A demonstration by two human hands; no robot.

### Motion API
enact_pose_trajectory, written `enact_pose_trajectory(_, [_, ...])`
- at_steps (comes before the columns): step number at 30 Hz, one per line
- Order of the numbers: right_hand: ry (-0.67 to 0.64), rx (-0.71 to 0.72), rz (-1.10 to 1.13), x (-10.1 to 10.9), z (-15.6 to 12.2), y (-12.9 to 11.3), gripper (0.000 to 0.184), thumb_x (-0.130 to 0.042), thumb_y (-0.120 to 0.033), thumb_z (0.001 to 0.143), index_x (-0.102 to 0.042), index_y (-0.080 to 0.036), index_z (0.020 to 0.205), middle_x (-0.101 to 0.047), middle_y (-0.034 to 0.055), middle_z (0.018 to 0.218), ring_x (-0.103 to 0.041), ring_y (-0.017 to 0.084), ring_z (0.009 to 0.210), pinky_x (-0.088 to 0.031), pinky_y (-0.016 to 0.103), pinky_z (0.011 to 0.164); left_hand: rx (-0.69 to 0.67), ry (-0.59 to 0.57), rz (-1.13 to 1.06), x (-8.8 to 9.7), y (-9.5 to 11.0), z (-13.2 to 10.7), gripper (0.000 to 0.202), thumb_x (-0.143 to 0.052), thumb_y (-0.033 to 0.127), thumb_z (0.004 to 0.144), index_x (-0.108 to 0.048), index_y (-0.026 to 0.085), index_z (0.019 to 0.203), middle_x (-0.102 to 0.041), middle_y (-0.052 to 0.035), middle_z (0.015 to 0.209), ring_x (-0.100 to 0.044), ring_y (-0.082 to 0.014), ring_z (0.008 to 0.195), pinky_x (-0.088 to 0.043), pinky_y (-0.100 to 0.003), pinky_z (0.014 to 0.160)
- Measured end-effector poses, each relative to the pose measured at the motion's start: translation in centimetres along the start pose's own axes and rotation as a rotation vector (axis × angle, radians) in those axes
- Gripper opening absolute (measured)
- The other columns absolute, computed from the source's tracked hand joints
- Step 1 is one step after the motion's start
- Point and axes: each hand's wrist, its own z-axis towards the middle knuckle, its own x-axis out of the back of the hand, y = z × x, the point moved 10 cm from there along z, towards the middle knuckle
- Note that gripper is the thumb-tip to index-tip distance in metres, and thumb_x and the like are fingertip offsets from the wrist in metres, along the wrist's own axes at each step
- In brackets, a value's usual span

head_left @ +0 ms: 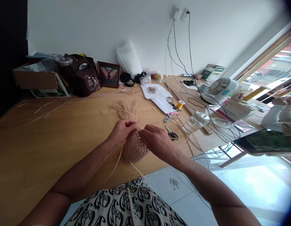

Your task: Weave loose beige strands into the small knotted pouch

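Observation:
A small woven basket piece (135, 147) of pale cane strips rests at the near edge of the wooden table (53, 141). Loose strip ends (126, 110) fan out beyond it. My left hand (122, 131) is closed, fingers pinching the strips at the piece's top left. From the right, my right hand (157, 140) is closed on the woven edge, thumb and fingers pressed on the weave. Long strips trail down toward my lap.
Scissors (171, 134) lie just right of my hands, with a clear plastic bottle (194, 122), a yellow thread spool (180, 104) and papers (155, 92) beyond. A fan (218, 89), cables, a dark bag (83, 78), a framed picture (108, 74) and cardboard box (38, 78) line the back.

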Motion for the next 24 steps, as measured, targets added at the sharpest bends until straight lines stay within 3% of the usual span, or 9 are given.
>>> enact_pose_trajectory(6, [0.078, -0.121, 0.015, 0.2, -1.7, 0.5, 0.019, -0.043, -0.014, 0.087, -0.059, -0.017, 0.078, -0.053, 0.0025, 0.070, -0.046, 0.012, 0.063, -0.028, 0.025, 0.055, -0.003, 0.083, 0.001, -0.1, -0.7, 0.3, 0.021, -0.070, 0.033, 0.061, -0.066, 0.013, 0.066, -0.057, 0.0016, 0.058, -0.046, -0.0078, 0.055, -0.036, -0.021, 0.054])
enact_pose_trajectory(14, [0.169, -0.231, 0.180, 0.6, -2.5, 1.0, 0.024, -0.043, -0.020, 0.089, -0.061, -0.016, 0.076, -0.055, 0.0035, 0.070, -0.050, 0.012, 0.062, -0.035, 0.023, 0.059, 0.005, 0.084, -0.024, 0.0, -1.1, 0.4, 0.023, -0.071, 0.034, 0.059, -0.063, 0.013, 0.062, -0.056, 0.0026, 0.056, -0.045, -0.0076, 0.053, -0.036, -0.022, 0.054])
enact_pose_trajectory(24, [0.222, -0.278, 0.278, 0.6, -4.5, 2.3, 0.023, -0.042, -0.023, 0.091, -0.064, -0.018, 0.096, -0.056, 0.0044, 0.075, -0.053, 0.014, 0.067, -0.041, 0.026, 0.062, 0.024, 0.112, -0.112, 0.2, -1.0, 0.3, 0.026, -0.076, 0.033, 0.051, -0.064, 0.013, 0.064, -0.059, 0.0019, 0.057, -0.049, -0.0081, 0.054, -0.040, -0.022, 0.055])
